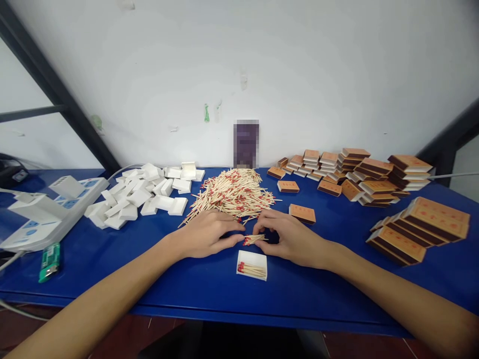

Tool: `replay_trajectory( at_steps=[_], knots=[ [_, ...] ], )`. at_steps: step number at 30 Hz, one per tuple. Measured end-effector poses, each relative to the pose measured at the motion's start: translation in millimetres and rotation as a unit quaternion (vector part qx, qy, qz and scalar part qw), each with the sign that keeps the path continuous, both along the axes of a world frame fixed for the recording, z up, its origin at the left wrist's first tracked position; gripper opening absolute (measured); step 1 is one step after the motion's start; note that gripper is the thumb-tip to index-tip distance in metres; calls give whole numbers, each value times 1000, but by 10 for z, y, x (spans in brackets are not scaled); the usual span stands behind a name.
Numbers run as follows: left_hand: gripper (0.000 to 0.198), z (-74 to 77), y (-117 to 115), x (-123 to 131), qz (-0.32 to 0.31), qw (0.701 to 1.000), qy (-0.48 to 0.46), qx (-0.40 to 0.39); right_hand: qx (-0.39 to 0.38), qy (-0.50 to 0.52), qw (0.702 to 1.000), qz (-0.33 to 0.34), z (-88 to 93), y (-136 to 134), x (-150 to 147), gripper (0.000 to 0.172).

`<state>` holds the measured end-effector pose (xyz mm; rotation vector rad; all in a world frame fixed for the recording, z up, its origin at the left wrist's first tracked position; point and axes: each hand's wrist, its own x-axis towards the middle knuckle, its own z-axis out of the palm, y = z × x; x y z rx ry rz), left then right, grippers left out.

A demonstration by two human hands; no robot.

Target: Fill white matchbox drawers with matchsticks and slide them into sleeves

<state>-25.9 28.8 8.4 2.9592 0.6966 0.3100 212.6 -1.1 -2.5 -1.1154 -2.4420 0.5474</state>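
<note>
My right hand [288, 237] pinches a small bundle of matches [255, 240] between thumb and fingers, red heads toward the left. Facing it, my left hand [211, 234] has its fingers stretched out, thumb and forefinger apart, with the thumb tip at or close to the match heads; contact is hard to make out. Just below the bundle lies a white matchbox tray [252, 277], partly filled with matches whose heads also point left. Behind both hands rises a large loose heap of red-tipped matches [235, 192].
White matchbox trays [138, 192] are piled at the left, beside a white power strip [75, 214] and a green packet [50, 262]. Orange matchbox sleeves [374, 182] stand stacked at the right; one sleeve [302, 214] lies near my right hand. A wall backs the blue table [168, 294].
</note>
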Motion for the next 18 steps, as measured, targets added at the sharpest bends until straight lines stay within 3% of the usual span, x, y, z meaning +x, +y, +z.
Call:
replay_trajectory(
  at_steps=[9,14,18],
  knots=[
    [37,36,-6,99,7,997,9,71,90,-1,996,0,-84,15,-71,8],
    [24,4,-19,128,21,999,-17,40,178,-20,984,18,-119,24,-76,14],
    [21,-20,-22,153,33,999,-31,28,179,-12,982,51,-145,20,-82,18]
  ],
)
